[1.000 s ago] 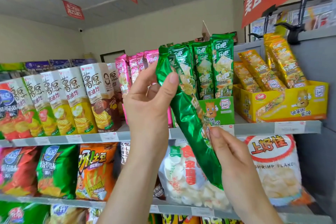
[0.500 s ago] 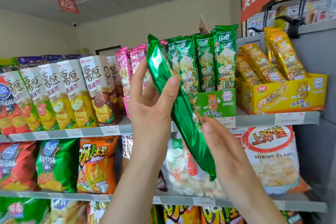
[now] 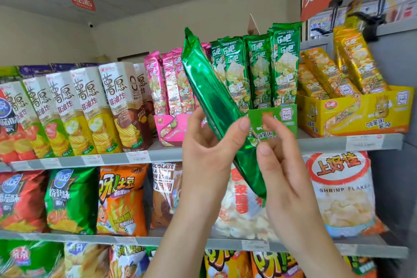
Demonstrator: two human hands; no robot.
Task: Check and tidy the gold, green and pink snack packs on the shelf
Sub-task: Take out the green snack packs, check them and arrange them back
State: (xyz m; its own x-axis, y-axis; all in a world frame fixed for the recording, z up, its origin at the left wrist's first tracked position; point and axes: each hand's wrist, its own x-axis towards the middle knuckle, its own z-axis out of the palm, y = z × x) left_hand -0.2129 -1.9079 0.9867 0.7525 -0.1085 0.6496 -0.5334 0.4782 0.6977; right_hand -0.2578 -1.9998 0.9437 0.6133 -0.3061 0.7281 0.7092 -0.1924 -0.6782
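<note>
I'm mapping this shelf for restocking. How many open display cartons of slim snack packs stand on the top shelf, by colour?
Pink display carton: 1
Green display carton: 1
Yellow display carton: 1
Total: 3

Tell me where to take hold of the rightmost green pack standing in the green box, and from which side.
Pinch the rightmost green pack near its top, coming from above and in front: it stands upright, its top rises clear of the neighbouring packs, and the green box hides its foot.
</note>
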